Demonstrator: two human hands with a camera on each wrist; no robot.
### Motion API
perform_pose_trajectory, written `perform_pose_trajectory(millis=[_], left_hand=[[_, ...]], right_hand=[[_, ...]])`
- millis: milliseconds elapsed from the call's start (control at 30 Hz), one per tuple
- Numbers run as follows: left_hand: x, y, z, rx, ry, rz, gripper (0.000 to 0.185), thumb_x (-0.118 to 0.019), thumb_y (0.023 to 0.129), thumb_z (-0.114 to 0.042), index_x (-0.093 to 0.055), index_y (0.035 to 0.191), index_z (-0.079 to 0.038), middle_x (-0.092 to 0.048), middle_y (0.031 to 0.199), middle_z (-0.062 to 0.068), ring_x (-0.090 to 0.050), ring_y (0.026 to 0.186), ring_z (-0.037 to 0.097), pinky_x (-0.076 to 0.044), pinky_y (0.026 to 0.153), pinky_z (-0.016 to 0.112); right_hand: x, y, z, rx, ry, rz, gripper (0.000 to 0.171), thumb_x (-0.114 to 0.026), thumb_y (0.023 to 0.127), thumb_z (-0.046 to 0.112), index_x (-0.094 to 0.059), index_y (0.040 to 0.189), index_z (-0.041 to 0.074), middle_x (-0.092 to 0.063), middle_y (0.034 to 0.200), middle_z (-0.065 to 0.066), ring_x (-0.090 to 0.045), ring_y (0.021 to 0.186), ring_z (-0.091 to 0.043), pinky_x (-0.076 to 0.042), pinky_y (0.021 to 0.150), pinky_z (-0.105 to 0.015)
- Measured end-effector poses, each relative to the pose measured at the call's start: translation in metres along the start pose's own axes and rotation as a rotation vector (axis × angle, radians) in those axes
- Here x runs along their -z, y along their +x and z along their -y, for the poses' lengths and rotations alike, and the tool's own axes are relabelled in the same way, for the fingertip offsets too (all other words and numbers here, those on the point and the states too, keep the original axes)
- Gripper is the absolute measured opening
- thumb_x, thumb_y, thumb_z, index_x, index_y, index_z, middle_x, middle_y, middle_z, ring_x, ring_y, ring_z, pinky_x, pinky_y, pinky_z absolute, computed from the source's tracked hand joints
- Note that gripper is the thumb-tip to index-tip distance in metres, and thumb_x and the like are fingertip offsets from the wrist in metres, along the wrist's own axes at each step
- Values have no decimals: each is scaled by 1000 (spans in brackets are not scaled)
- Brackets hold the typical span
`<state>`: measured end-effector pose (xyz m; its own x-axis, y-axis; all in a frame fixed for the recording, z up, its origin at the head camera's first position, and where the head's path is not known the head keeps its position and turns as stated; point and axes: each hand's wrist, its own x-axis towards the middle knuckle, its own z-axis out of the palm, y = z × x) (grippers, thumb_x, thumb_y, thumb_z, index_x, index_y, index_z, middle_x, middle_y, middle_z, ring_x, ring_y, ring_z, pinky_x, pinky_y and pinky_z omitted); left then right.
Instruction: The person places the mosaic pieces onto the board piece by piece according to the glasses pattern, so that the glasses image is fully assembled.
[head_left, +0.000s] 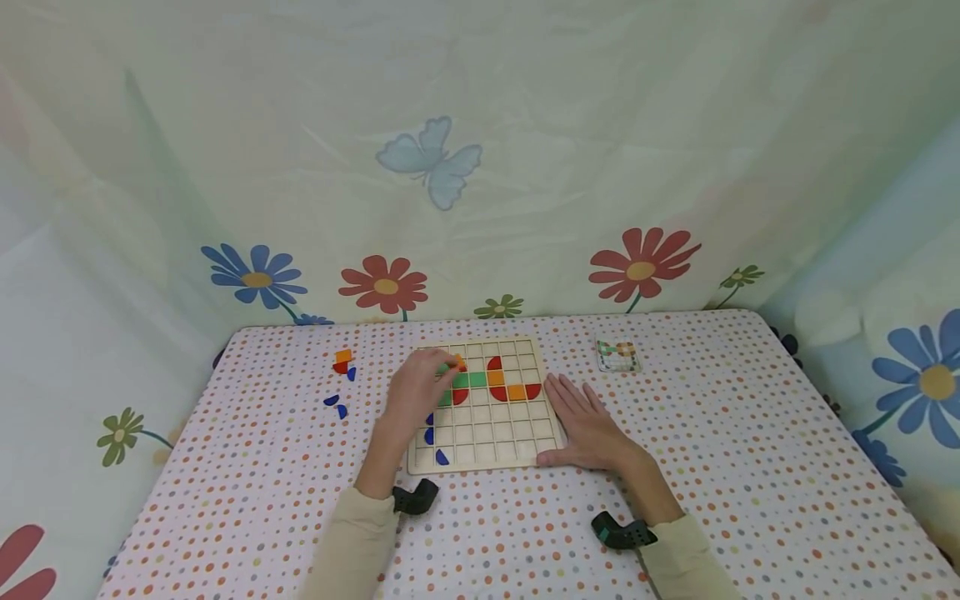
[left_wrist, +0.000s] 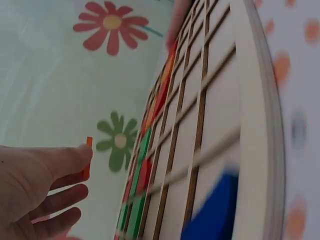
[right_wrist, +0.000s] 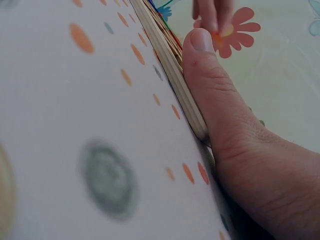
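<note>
In the head view a wooden grid board [head_left: 487, 467] lies on the table. My left hand [head_left: 416, 392] is over its upper left part, pinching a small orange tile [left_wrist: 88, 165] between thumb and fingertips, held above the board in the left wrist view. Green squares [head_left: 477, 380], orange squares [head_left: 516, 392] and red rounded pieces [head_left: 533, 392] fill some upper cells. Blue rounded pieces [head_left: 442, 457] sit along the left side. My right hand [head_left: 592, 429] rests with fingers extended at the board's right edge, its thumb [right_wrist: 207, 70] touching the rim. My left hand hides some upper left cells.
Left of the board lie a loose orange square [head_left: 343, 356], a red piece [head_left: 341, 367] and several blue pieces [head_left: 331, 401]. A small printed card [head_left: 617, 355] lies to the upper right. A dotted cloth [head_left: 750, 433] covers the table, and a flowered curtain hangs behind.
</note>
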<state>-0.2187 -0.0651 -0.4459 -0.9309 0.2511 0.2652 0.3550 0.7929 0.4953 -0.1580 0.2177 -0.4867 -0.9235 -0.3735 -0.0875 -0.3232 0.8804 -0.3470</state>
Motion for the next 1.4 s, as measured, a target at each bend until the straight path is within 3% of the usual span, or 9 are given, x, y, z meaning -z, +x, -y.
perform_pose_trajectory(millis=[100,200,400,633,967,1400], left_hand=[[-18,6,-30,-60,0,54,14,-70,89,-24,-75,100,-17,-72,107,-1,-64,100,20,-55,74,30],[-35,12,-54,-70,28,89,14,-69,90,-26,-75,100,-18,-73,104,-3,-64,94,18,-53,71,27],[-58,23,-77,-68,95,78,12,-70,89,-27,-77,96,-20,-75,96,-7,-64,90,15,-52,76,27],[-71,26,-83,-45,83,87,9,-72,88,-24,-78,92,-19,-75,88,-7,-60,83,14,-48,72,26],[-75,27,-82,-39,60,120,10,-71,89,-23,-78,94,-19,-75,92,-7,-59,85,15,-47,75,28],[-73,27,-85,-44,142,129,11,-70,89,-21,-79,96,-19,-74,106,-6,-62,97,17,-51,83,31]], right_hand=[[0,0,-1,6,-1,-3,124,-68,69,73,-13,155,3,-12,164,-15,-11,151,-36,-8,120,-57],[0,0,0,13,4,-9,123,-68,69,73,-14,155,3,-12,163,-15,-12,151,-36,-9,120,-58],[0,-1,-1,25,12,-19,121,-69,70,71,-15,155,3,-12,164,-14,-12,151,-35,-8,120,-58],[1,-1,0,31,17,-15,121,-70,70,69,-16,155,2,-13,164,-15,-12,151,-35,-8,120,-56],[1,-1,-2,24,5,-12,121,-69,70,70,-15,155,3,-12,164,-14,-11,151,-34,-8,120,-56],[-1,-1,-3,19,-1,-11,122,-67,69,73,-15,155,3,-11,164,-13,-11,152,-34,-7,121,-56]])
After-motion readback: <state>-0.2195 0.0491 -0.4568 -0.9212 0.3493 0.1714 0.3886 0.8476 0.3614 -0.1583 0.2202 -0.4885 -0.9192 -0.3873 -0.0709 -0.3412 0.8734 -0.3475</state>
